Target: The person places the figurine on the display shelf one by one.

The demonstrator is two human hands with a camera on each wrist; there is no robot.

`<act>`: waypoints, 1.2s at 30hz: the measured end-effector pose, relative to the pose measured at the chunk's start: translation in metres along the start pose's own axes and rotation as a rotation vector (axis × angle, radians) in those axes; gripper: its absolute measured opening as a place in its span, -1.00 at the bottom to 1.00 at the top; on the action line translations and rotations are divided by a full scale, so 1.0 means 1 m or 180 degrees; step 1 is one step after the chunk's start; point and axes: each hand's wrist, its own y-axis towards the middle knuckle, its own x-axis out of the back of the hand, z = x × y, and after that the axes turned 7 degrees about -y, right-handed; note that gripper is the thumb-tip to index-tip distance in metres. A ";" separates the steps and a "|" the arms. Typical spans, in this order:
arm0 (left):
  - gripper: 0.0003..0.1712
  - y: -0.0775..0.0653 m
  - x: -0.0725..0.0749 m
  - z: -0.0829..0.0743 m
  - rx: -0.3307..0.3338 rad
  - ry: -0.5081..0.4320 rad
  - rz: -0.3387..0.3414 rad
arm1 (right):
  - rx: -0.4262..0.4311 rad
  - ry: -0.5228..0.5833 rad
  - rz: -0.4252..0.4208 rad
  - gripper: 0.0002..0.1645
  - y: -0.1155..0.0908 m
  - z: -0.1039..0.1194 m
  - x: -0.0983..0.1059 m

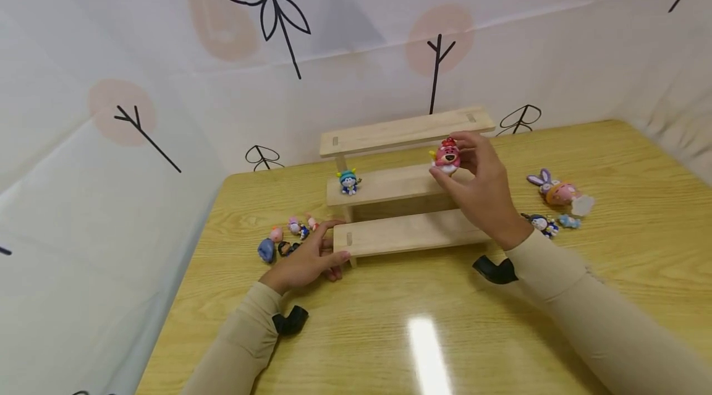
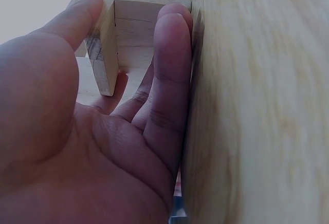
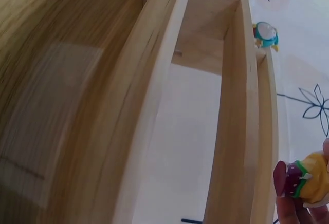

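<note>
My right hand (image 1: 485, 191) pinches a small pink bear figurine (image 1: 447, 159) with a red top and white base, held up in front of the right part of the wooden three-step display shelf (image 1: 400, 234). From behind, in the right wrist view, the figurine (image 3: 311, 180) shows yellow, green and purple. My left hand (image 1: 303, 264) grips the left end of the lowest step, thumb at the board's edge and fingers around the support (image 2: 103, 64). A blue figurine with a teal horned cap (image 1: 348, 182) sits on the left of the middle step.
Left of the shelf, several small figurines (image 1: 266, 250) lie on the wooden table (image 1: 356, 333). On the right are a rabbit-eared figurine (image 1: 562, 193), a dark-blue and white one (image 1: 542, 225) and a light blue one (image 1: 570, 221). A patterned white cloth (image 1: 356, 73) hangs behind.
</note>
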 end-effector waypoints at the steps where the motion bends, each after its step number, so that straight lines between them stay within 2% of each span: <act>1: -0.16 0.000 0.000 0.000 -0.0007 0.0001 0.0003 | -0.0027 0.0038 0.0034 -0.25 0.000 0.002 -0.002; 6: -0.16 0.000 0.000 0.001 -0.0022 -0.0017 0.0003 | -0.0137 0.0174 0.0207 -0.25 0.002 0.007 -0.013; 21: -0.18 0.000 0.001 0.000 -0.0039 -0.0033 0.0028 | -0.0139 0.0105 0.0574 -0.21 0.005 0.019 -0.046; 30: -0.18 -0.001 0.001 0.002 -0.0017 -0.0051 0.0003 | -0.0065 0.0122 0.0741 -0.22 0.008 0.023 -0.063; 36: -0.16 0.000 0.001 0.002 -0.0031 -0.0036 0.0002 | -0.0072 0.0111 0.0740 -0.22 0.011 0.024 -0.071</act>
